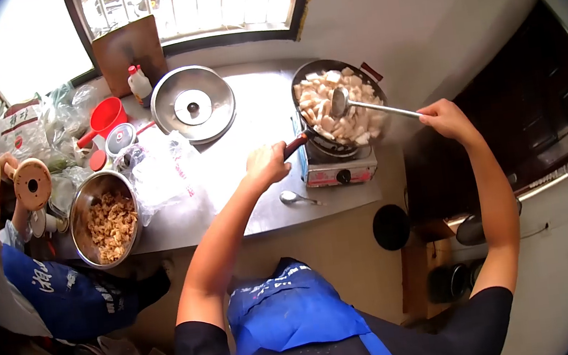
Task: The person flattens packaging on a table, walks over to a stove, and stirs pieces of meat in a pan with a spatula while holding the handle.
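Note:
My left hand (268, 165) is wrapped round the dark handle (296, 145) of a wok (297, 80). The wok rests on a portable gas stove (340, 172) and is full of pale, chunky food pieces (356, 90). In my right hand (446, 121) is the long metal shaft of a ladle (340, 102), its bowl down among the pieces. A metal spoon (291, 196) lies on the counter below my left hand.
A co-worker in a blue apron (64, 290) stands at the left, holding a round tan object (32, 184). Near them are a steel bowl (78, 227) of browned food, a red dipper (106, 115) and plastic bags (162, 167). A steel basin (227, 106) stands further back on the metal counter (253, 217).

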`<action>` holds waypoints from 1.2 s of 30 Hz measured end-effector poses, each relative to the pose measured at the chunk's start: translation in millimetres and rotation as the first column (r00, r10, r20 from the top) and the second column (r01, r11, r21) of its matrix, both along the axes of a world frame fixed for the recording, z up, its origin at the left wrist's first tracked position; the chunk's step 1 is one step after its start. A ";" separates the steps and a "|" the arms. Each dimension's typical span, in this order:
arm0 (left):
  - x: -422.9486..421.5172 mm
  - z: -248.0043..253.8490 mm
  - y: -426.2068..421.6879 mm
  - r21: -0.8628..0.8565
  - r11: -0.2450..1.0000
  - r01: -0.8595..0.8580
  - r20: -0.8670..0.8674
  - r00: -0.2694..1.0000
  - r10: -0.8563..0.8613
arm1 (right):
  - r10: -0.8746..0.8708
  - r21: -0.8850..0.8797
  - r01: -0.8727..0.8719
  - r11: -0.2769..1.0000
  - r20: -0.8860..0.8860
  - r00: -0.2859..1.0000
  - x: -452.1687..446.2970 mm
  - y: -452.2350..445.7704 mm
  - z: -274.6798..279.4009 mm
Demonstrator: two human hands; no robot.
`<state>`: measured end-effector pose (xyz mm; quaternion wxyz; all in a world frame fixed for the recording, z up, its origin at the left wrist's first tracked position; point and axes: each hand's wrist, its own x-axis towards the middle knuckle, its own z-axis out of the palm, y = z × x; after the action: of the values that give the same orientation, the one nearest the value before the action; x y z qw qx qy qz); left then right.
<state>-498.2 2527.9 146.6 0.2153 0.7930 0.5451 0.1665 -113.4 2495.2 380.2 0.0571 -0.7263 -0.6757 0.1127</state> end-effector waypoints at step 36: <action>-214.9 -367.2 -504.1 -0.834 -0.162 -0.528 -0.311 0.206 0.928 | 0.325 0.170 -0.389 0.906 0.310 0.893 -37.0 60.4 -40.8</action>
<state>-713.1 2023.9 -220.6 0.5259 0.0241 0.8393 0.1355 -150.5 2555.6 339.3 0.0239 -0.5861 -0.8078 -0.0587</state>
